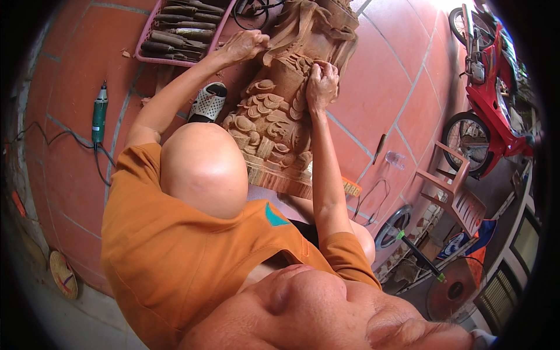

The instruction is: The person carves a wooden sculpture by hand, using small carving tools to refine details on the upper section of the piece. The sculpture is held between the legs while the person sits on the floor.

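Observation:
A brown wood carving (280, 102) with coin-like discs and flowing folds lies in front of my knees, its pale uncarved base (280, 179) toward me. My left hand (248, 45) is closed, with curled fingers beside the carving's upper left edge. Resting against the right side of the carved surface, my right hand (322, 84) is closed too, fingers bent toward the wood. Whatever either hand may hold is hidden by the fingers.
A pink basket (140, 49) of chisels stands at the upper left, near a green corded rotary tool (100, 114). A white perforated shoe (207, 102) is beside the carving. To the right are a dark slim tool (380, 149), a clear cup (395, 160), a plastic chair (466, 210) and a red motorbike (487, 105).

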`<action>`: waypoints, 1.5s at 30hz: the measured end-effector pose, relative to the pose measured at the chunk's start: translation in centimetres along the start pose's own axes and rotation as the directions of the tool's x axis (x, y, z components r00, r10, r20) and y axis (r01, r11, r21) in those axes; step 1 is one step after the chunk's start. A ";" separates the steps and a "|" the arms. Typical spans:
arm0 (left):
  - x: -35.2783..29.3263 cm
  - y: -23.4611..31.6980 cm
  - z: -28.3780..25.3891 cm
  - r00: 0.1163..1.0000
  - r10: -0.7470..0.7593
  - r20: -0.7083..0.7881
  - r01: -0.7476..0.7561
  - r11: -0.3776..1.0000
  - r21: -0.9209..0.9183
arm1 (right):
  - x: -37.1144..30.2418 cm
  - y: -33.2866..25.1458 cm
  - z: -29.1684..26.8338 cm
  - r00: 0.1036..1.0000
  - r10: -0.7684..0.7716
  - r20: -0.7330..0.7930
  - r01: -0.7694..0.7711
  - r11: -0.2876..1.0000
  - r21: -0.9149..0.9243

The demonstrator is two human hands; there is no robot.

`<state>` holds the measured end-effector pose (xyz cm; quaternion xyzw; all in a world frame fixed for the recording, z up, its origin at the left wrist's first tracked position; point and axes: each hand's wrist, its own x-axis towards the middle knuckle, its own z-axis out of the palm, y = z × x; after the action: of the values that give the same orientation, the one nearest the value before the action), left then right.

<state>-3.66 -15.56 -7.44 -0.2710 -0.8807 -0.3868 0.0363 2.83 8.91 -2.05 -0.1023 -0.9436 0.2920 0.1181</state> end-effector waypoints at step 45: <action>-1.9 0.0 -1.0 0.964 -0.217 0.157 0.217 0.976 0.015 | 0.0 -0.1 0.1 1.000 -0.005 0.000 0.005 1.000 0.014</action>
<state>-2.22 -17.13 -7.26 -0.2028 -0.9047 -0.3668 -0.0763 2.79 8.84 -2.05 -0.0992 -0.9417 0.2983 0.1197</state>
